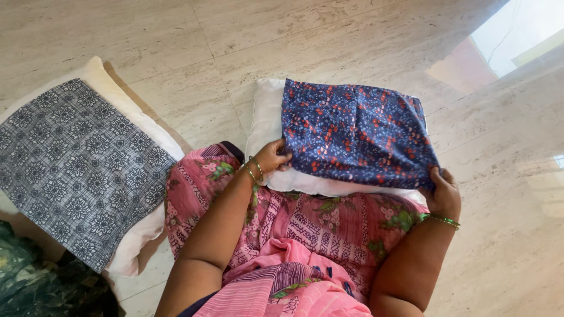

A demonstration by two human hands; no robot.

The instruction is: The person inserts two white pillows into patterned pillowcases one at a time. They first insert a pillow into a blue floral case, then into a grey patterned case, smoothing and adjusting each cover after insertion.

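A dark blue pillow cover with red and white flower print (358, 132) lies over a white pillow (267, 117) on the floor in front of my knees. My left hand (271, 155) pinches the cover's near left corner. At the near right corner, my right hand (443, 191) grips the cover's edge. The pillow shows along the left side and the near edge; the rest is under the cover. Both wrists wear thin green and gold bangles.
A second white pillow (138, 232) lies to my left with a grey and white patterned cover (76, 170) laid on it. Dark green patterned cloth (41, 282) sits at the bottom left. Pale marble floor (294, 41) surrounds everything; my lap wears pink patterned fabric (305, 235).
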